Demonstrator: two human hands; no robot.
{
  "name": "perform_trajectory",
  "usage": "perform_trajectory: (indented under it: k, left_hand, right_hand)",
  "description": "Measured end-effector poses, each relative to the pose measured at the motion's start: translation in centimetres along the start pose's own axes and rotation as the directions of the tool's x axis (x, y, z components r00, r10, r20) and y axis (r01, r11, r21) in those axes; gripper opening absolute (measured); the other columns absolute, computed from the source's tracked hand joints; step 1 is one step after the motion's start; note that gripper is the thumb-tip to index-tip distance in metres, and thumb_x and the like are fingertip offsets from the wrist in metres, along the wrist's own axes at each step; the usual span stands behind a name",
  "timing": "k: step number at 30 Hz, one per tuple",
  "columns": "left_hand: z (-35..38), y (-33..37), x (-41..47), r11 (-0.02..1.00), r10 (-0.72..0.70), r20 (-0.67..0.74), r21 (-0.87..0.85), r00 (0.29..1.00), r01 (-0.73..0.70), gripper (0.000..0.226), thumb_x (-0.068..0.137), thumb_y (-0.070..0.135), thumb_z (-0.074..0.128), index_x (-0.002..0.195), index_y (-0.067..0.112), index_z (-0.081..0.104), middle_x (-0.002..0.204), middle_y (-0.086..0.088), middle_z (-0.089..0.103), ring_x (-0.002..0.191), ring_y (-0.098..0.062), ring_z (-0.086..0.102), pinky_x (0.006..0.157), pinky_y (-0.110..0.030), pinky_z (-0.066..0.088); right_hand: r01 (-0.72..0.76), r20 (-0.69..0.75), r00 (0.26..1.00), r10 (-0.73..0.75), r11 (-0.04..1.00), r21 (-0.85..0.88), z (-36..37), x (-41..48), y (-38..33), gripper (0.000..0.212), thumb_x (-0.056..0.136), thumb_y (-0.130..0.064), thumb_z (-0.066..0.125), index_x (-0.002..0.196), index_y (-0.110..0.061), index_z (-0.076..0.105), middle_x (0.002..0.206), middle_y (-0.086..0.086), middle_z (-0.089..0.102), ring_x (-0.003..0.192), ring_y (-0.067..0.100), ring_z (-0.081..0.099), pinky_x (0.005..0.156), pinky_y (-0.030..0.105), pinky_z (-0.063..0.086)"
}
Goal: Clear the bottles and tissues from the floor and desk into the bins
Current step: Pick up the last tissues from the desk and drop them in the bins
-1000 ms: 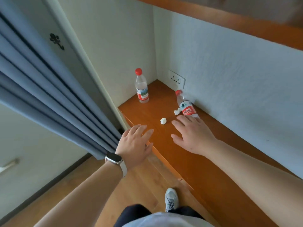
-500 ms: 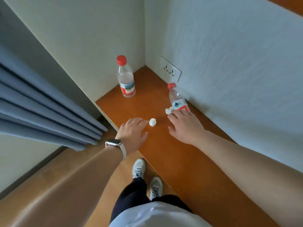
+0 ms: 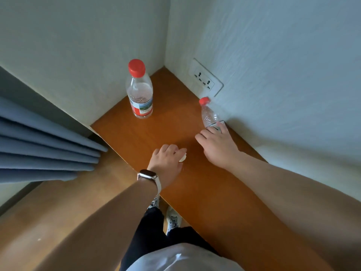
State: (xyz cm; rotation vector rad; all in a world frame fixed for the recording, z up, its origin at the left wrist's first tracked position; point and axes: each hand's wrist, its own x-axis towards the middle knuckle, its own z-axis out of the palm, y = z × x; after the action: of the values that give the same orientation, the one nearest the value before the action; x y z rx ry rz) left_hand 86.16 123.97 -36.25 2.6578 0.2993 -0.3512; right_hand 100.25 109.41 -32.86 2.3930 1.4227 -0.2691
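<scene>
Now left hand (image 3: 166,161) pinches tissue (image 3: 183,157) (curled).

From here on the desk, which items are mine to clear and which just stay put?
To clear:
upright bottle
tipped bottle, under the right hand
tissue ball, at the left hand

Stays put:
wall socket
curtain
wristwatch

lying bottle (image 3: 208,114) base under right hand (image 3: 216,146), tissue (image 3: 183,157) half-covered

wall socket (image 3: 205,80) in corner, blue curtain (image 3: 45,151) at left, wood floor (image 3: 48,218) below.
</scene>
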Motion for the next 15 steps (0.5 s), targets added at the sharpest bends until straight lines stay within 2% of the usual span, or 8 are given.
perform_trajectory:
  k: [5,10,12,14,15]
  left_hand:
    - [-0.2,-0.5,0.6,0.999,0.047,-0.017,-0.01,0.999,-0.047,0.038,0.098,0.031,0.048,0.136,0.032,0.047,0.134,0.006,0.049,0.124,-0.018,0.043,0.101,-0.035,0.036]
    - [-0.9,-1.8,-0.2,0.987,0.048,-0.1,-0.146,0.994,-0.063,0.028,0.093,0.028,0.057,0.12,0.024,0.061,0.115,0.002,0.061,0.108,-0.021,0.055,0.09,-0.035,0.043]
    - [-1.3,-2.4,-0.8,0.974,0.024,-0.153,-0.217,0.988,-0.057,0.026,0.091,0.025,0.061,0.116,0.02,0.065,0.108,0.0,0.065,0.102,-0.022,0.06,0.085,-0.036,0.047]
    - [-2.0,-2.7,-1.2,0.962,0.002,-0.177,-0.27,0.984,-0.05,0.027,0.091,0.026,0.061,0.117,0.019,0.065,0.11,0.001,0.066,0.103,-0.02,0.061,0.086,-0.035,0.047]
    - [-2.4,-2.8,-1.3,0.956,-0.002,-0.171,-0.29,0.985,-0.048,0.029,0.092,0.028,0.059,0.119,0.02,0.064,0.112,0.002,0.066,0.104,-0.018,0.06,0.088,-0.033,0.046]
  right_hand:
    - [0.004,0.068,0.998,-0.005,1.0,0.019,0.0,0.8,0.0,0.028,0.079,-0.006,0.052,0.102,-0.021,0.058,0.091,-0.004,0.06,0.092,0.02,0.059,0.116,0.05,0.011]
    - [0.009,0.047,0.999,-0.012,0.997,0.074,-0.2,0.9,-0.5,0.016,0.085,-0.013,0.055,0.096,-0.022,0.062,0.086,-0.006,0.062,0.085,0.017,0.062,0.117,0.045,0.005]
    - [0.01,0.016,1.0,-0.013,0.988,0.156,-0.7,0.6,-1.1,0.015,0.087,-0.019,0.055,0.1,-0.021,0.062,0.09,-0.005,0.064,0.086,0.017,0.062,0.112,0.038,0.022]
    - [-0.038,0.006,0.999,0.038,0.966,0.255,-1.6,0.2,-1.8,0.017,0.089,-0.023,0.055,0.105,-0.02,0.061,0.095,-0.005,0.064,0.086,0.014,0.06,0.092,0.028,0.039]
    - [-0.077,-0.001,0.997,0.081,0.95,0.303,-2.1,-0.2,-2.1,0.017,0.09,-0.023,0.055,0.106,-0.021,0.06,0.095,-0.006,0.063,0.083,0.011,0.059,0.081,0.024,0.042]
